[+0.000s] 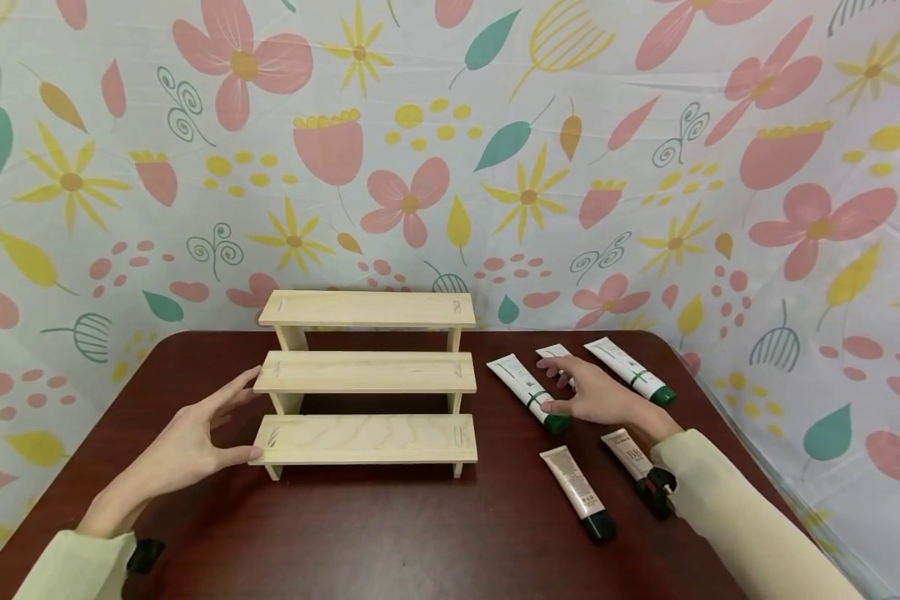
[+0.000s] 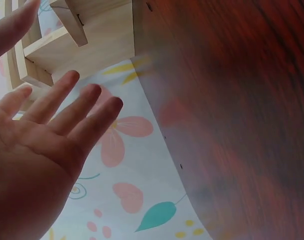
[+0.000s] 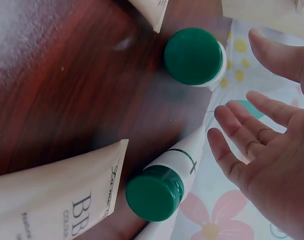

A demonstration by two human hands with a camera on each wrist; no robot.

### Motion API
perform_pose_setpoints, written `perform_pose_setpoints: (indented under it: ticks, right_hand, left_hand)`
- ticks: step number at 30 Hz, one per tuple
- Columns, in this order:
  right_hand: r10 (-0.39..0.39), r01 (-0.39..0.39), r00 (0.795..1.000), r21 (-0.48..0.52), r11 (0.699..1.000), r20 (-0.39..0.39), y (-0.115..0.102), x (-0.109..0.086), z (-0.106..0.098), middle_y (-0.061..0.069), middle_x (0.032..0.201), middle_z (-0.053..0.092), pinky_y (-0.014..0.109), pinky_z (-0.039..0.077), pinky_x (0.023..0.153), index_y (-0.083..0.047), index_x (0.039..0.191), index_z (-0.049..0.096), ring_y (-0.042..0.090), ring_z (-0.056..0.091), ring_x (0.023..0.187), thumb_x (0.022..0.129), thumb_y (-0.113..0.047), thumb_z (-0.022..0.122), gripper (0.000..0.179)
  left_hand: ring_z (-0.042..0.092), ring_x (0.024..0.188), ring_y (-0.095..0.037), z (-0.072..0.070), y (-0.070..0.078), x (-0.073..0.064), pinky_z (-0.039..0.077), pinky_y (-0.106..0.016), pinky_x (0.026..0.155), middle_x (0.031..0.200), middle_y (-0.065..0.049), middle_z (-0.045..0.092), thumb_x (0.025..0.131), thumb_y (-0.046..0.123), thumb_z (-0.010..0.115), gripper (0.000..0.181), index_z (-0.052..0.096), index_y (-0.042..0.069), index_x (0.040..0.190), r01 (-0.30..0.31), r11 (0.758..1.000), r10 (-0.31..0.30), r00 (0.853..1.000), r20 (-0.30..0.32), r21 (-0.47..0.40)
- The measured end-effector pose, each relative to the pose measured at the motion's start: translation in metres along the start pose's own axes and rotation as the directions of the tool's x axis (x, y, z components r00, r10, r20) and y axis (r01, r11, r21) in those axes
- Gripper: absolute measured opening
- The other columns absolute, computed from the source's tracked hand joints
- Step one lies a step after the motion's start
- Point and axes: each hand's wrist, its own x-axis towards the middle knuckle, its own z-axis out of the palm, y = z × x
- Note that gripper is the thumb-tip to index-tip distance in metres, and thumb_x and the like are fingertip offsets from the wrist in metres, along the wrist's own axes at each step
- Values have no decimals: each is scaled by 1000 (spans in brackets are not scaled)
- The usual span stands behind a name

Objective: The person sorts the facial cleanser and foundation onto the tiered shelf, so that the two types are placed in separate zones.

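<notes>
A three-step wooden shelf [image 1: 367,371] stands on the table. My left hand [image 1: 183,446] is at its left end, thumb and fingertips at the step ends; whether they touch cannot be told. In the left wrist view the fingers [image 2: 61,102] are fairly straight, with nothing in the palm. Over the white tubes hovers my right hand [image 1: 607,398], fingers slightly bent and apart, holding nothing. One white tube with a green cap [image 1: 525,387] lies left of it, another [image 1: 626,367] to the right. A third white tube [image 1: 552,351] is partly hidden behind the fingers.
Two beige tubes with black caps lie nearer the front, one [image 1: 573,483] fully in sight. The other, marked BB [image 1: 630,454], is partly covered by the right wrist. A flower-patterned cloth [image 1: 408,200] hangs behind the dark red-brown table [image 1: 330,542].
</notes>
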Motion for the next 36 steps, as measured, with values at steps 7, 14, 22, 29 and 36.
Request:
perform_pose_setpoints:
  ticks: [7,14,22,29,36]
  right_hand:
    - [44,-45,998,15,999,51,9,9,-2,24,135,59,48,52,87,7,147,53,32,61,104,94,-20,83,66]
    - [76,-78,995,17,997,71,17,16,1,23,128,61,45,52,84,8,145,54,30,61,100,94,-24,83,67]
    - [96,-100,989,33,994,111,20,21,2,18,121,65,43,51,83,11,144,53,27,61,97,94,-24,82,68]
    - [113,-127,983,98,987,143,17,25,0,21,125,63,42,52,82,12,145,52,29,63,97,96,-21,81,66]
    - [132,-158,975,143,977,179,21,30,0,21,124,61,42,51,83,13,145,52,30,61,98,96,-19,80,65]
  left_hand:
    - [63,127,-36,2,-3,0,52,-22,97,140,-17,64,78,22,97,114,29,24,169,-45,997,46,999,15,-60]
    - [65,124,-17,3,-7,2,51,-19,96,138,-17,65,78,18,96,112,30,22,168,-62,987,68,997,32,-148]
    - [66,122,-19,4,-12,3,53,-21,97,135,-21,66,79,12,95,112,29,19,168,-68,972,82,995,54,-224]
    - [69,119,-22,4,-16,3,54,-22,96,129,-17,70,80,11,94,112,28,20,169,-61,967,78,995,62,-247]
    - [68,120,-19,4,-17,4,53,-22,96,132,-24,68,79,7,94,112,28,18,169,-39,957,64,995,78,-288]
